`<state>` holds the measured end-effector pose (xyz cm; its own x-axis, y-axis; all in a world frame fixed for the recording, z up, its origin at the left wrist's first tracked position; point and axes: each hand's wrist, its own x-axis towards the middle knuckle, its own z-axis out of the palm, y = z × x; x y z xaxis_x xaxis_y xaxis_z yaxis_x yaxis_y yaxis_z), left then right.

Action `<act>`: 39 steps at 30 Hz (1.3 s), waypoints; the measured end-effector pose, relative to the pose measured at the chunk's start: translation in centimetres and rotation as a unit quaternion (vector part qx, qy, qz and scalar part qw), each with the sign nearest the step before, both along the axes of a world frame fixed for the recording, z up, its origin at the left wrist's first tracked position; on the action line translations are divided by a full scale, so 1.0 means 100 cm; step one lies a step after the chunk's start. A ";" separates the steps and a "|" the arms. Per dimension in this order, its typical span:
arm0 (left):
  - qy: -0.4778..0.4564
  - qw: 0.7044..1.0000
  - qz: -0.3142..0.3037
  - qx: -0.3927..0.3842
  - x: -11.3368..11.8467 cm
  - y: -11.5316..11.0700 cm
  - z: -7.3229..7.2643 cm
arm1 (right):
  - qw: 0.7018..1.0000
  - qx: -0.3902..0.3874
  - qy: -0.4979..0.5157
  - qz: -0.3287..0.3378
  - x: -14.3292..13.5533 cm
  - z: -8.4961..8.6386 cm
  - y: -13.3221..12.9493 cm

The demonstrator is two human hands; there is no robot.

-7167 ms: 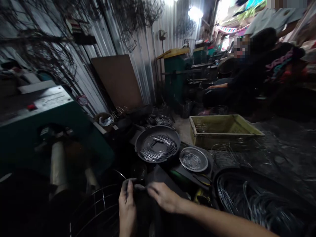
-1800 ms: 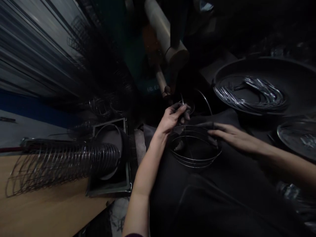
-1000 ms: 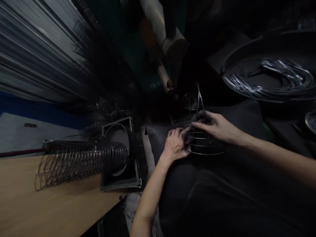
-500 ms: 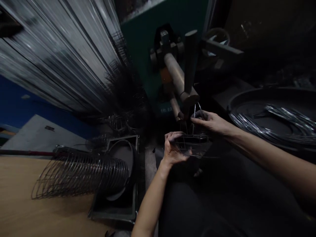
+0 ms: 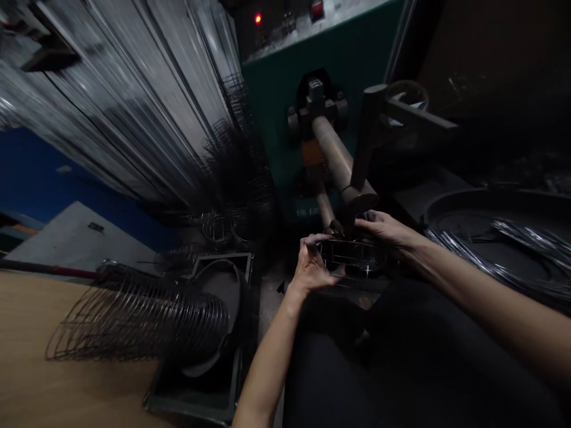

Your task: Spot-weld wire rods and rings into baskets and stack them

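Stacked wire frames [image 5: 191,315] left of the hands. Left hand [image 5: 312,267] grips wire basket [image 5: 367,270], lifted nearer the lower rod [image 5: 325,205] since half a second ago, apparently lining it up. Right hand [image 5: 379,226] narrow by upper rod [image 5: 339,157], hold can't tell; bent wires [image 5: 530,241] rightward.

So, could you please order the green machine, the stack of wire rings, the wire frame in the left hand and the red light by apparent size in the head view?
1. Green machine
2. Stack of wire rings
3. Wire frame, partly hidden by the left hand
4. Red light
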<state>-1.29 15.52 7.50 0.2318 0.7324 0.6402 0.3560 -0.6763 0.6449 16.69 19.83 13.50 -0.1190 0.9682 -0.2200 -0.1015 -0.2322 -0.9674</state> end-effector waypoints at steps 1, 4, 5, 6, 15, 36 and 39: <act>0.000 1.000 0.002 -0.009 0.000 0.002 0.002 | 1.000 0.001 0.000 -0.001 0.000 -0.001 0.003; 0.013 0.999 0.005 -0.047 -0.001 0.006 0.008 | 1.000 -0.009 0.011 -0.006 0.001 -0.004 0.010; 0.022 0.998 0.006 -0.056 -0.002 0.008 0.010 | 1.000 -0.014 0.017 -0.008 0.001 -0.004 0.012; 0.029 0.998 0.006 -0.060 -0.002 0.009 0.012 | 1.000 -0.019 0.021 -0.010 0.000 -0.004 0.013; 0.046 0.999 0.010 0.003 -0.004 0.014 0.012 | 0.999 -0.034 0.010 -0.040 -0.005 -0.004 0.014; -0.035 0.998 0.050 -0.017 -0.018 0.013 -0.014 | 0.996 -0.038 0.073 -0.045 -0.003 0.018 0.014; -0.040 0.998 0.041 -0.022 -0.017 0.012 -0.015 | 0.995 -0.056 0.079 -0.029 -0.003 0.021 0.011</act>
<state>-2.98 16.68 5.97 0.1200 0.7746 0.6210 0.3544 -0.6177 0.7020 16.35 20.93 15.56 -0.1051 0.9449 -0.3101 -0.2657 -0.3272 -0.9068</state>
